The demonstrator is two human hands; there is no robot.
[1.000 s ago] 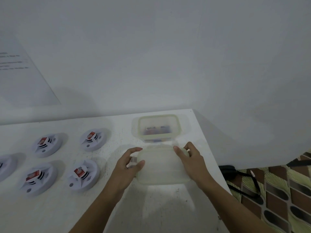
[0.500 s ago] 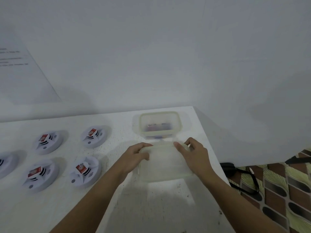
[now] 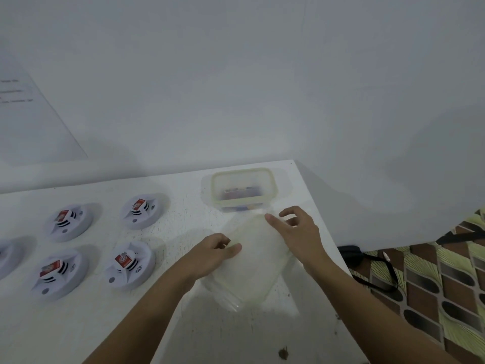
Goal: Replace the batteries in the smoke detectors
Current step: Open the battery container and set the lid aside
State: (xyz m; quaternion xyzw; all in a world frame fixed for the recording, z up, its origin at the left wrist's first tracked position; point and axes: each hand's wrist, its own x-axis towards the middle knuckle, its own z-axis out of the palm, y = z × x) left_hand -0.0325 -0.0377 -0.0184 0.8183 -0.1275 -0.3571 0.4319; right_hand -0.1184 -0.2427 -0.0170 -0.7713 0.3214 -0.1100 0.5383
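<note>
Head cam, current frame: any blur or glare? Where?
Head view: the translucent rectangular plastic piece is motion-smeared, edges ghosted; the white round smoke detectors look sharper; light is dim and flat, soft shadows beside them; little glare.

Five smoke detectors (image 3: 68, 222) (image 3: 143, 211) (image 3: 55, 274) (image 3: 130, 265) (image 3: 6, 258) lay on one worktop (image 3: 78, 324), the fifth cut by the frame edge. Four each showed one red-labelled battery (image 3: 123, 260). Also counted: one open plastic box (image 3: 274, 190), its contents too blurred to count; one translucent plastic piece (image 3: 252, 264); two hands, the left hand (image 3: 212, 254) and the right hand (image 3: 299, 232); one paper sheet (image 3: 26, 114).
</note>
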